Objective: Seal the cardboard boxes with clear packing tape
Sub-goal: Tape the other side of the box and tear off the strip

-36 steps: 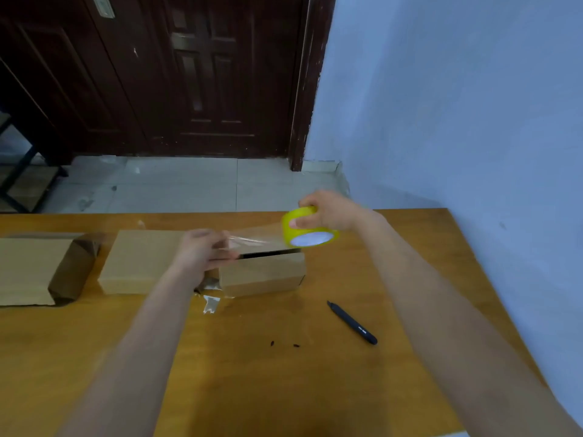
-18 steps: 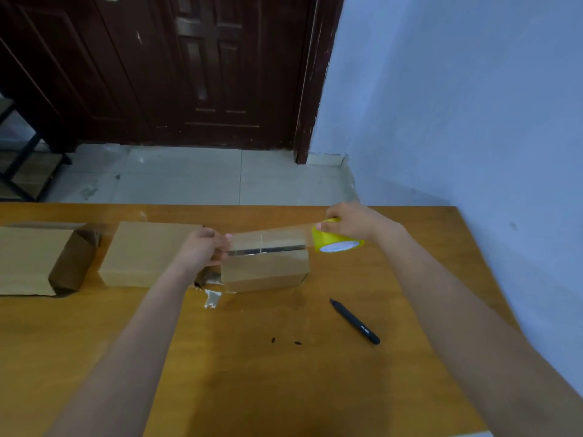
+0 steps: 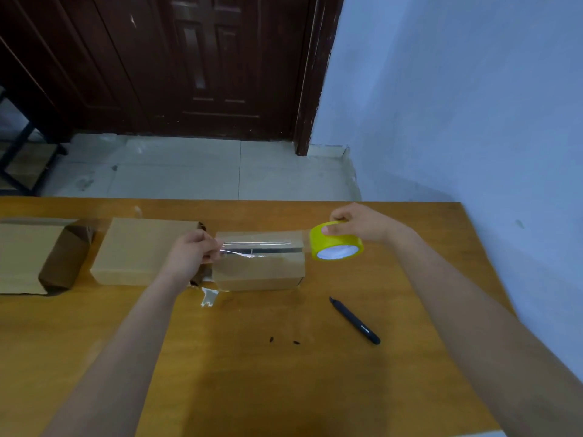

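Observation:
A small cardboard box [image 3: 258, 274] sits mid-table with a dark gap between its top flaps. My right hand [image 3: 362, 223] grips a yellow-cored roll of clear tape [image 3: 336, 241] just past the box's right end. A clear strip of tape [image 3: 262, 246] stretches from the roll leftward over the box top. My left hand [image 3: 189, 255] pinches the strip's free end at the box's left end. A second, closed cardboard box [image 3: 138, 250] lies directly to the left, partly behind my left hand.
A third cardboard box [image 3: 31, 253] with an open end flap lies at the far left. A black pen [image 3: 355, 320] rests on the wooden table [image 3: 284, 373] to the right front. A crumpled tape scrap [image 3: 209, 296] lies in front of the boxes. A blue wall borders the right.
My right hand has pulled the roll to the right, past the box's right end, lengthening the strip. The strip now hangs lower over the box top. My left hand stayed at the left end.

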Available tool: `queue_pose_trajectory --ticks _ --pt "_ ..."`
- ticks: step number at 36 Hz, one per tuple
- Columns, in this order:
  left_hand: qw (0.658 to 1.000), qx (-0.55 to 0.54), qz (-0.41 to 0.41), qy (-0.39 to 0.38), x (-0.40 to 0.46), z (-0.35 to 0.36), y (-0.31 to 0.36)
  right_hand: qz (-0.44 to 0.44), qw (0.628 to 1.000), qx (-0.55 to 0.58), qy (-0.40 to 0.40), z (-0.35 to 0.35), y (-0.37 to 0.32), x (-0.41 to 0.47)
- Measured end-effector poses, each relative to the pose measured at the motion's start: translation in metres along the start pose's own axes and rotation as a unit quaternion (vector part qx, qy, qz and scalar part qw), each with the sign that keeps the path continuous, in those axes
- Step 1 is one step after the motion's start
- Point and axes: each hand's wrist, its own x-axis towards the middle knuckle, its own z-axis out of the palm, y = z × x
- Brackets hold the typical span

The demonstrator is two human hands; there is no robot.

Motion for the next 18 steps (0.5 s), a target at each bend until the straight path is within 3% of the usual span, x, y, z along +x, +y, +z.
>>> queue_pose_trajectory --ticks 10,15,18 --pt "0.998 0.067 0.022 0.006 0.005 0.0 0.0 0.047 0.979 -0.193 0.046 0.02 -0.004 0.012" --pt "0.996 0.071 0.041 0.03 0.007 0.002 0.0 0.103 0.946 -0.303 0.047 0.028 -0.009 0.02" --pt "0.997 0.065 0.048 0.012 0.006 -0.004 0.002 0.099 0.951 -0.287 0.058 0.027 -0.001 0.02"
